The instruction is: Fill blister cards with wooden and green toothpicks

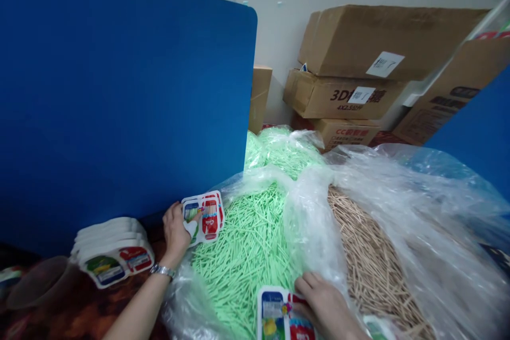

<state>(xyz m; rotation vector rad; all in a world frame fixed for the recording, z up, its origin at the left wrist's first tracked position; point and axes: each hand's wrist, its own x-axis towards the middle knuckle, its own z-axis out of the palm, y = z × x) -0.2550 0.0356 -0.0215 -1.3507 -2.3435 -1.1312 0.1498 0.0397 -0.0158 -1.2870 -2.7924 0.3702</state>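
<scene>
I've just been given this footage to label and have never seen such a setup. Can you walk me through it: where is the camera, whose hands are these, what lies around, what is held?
There is no machine here: a person works with bare hands, and the single picture comes from a camera on their head, looking forward and down. The left hand holds a few fanned packs. The right hand lies on a separate pack at the bottom edge; whether it grips it is unclear. Between the hands, green sticks fill a clear bag; wood-coloured sticks fill a second bag to the right. A stack of white packs sits at the left, before a blue panel. Behind stand cardboard boxes.
</scene>
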